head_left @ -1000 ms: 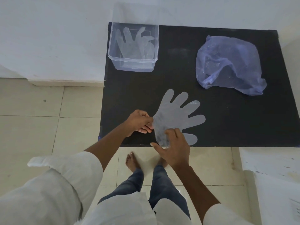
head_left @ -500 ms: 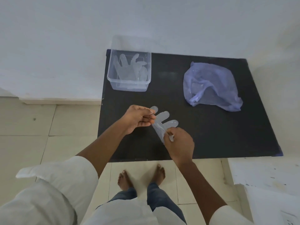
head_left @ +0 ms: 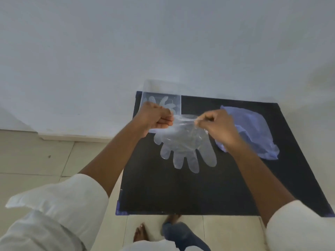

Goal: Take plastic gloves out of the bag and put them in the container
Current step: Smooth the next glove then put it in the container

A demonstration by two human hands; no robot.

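A plain indoor room: white wall (head_left: pixel 90 51), tiled floor (head_left: pixel 36 156), black table (head_left: pixel 181 192).

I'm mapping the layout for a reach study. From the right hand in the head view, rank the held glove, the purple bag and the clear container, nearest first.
From the right hand:
1. Held glove, pinched in its fingers, hanging to its left.
2. Purple bag, just behind and to its right on the table.
3. Clear container, beyond the left hand, at the table's far-left corner.
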